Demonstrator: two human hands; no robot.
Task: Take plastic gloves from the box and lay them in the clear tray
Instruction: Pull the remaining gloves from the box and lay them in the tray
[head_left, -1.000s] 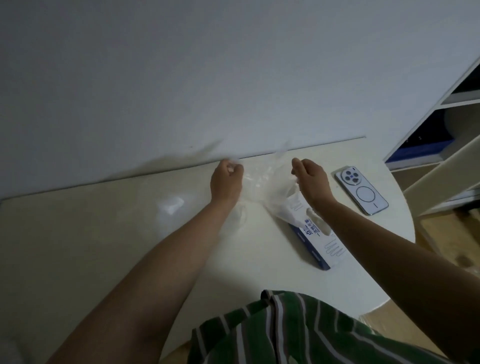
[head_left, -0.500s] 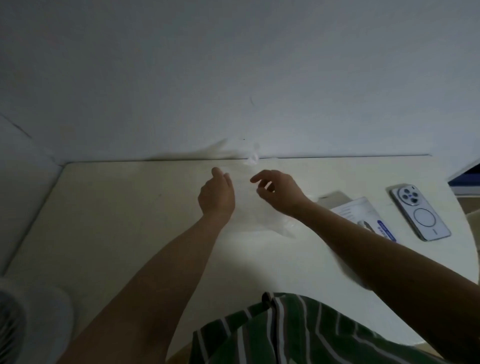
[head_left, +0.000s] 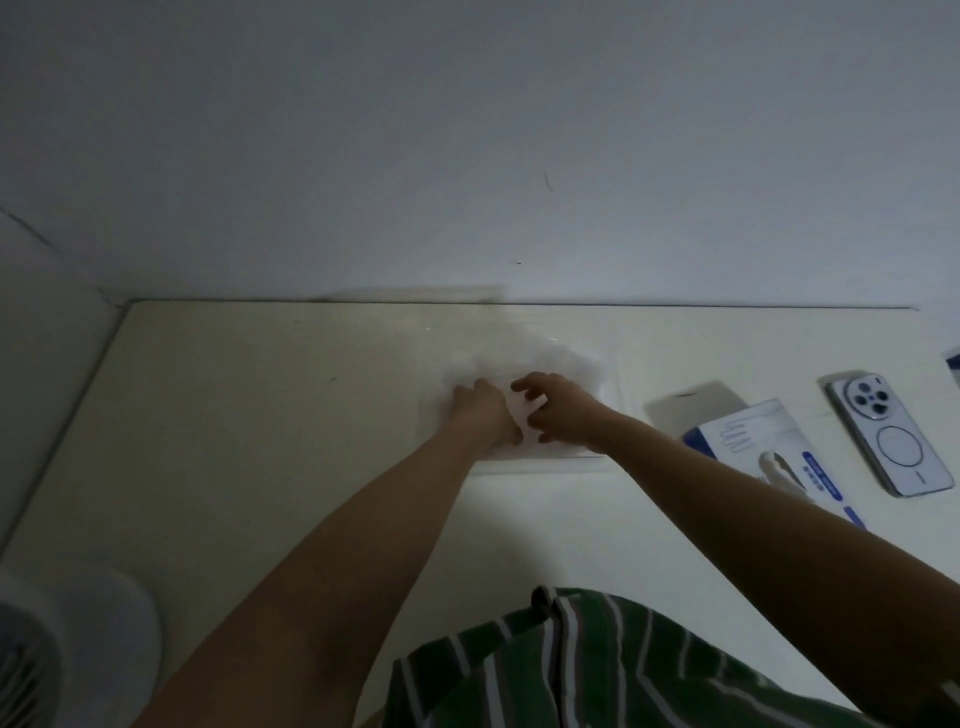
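Head view: both hands, left hand and right hand (fingers spread), on gloves inside clear tray, table's left side bare.

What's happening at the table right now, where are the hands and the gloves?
A person has both hands down in the clear tray near the wall. The left hand and right hand press on the pile of plastic gloves lying in it. The glove box sits to the right, a glove poking from its opening, with a phone beyond it.
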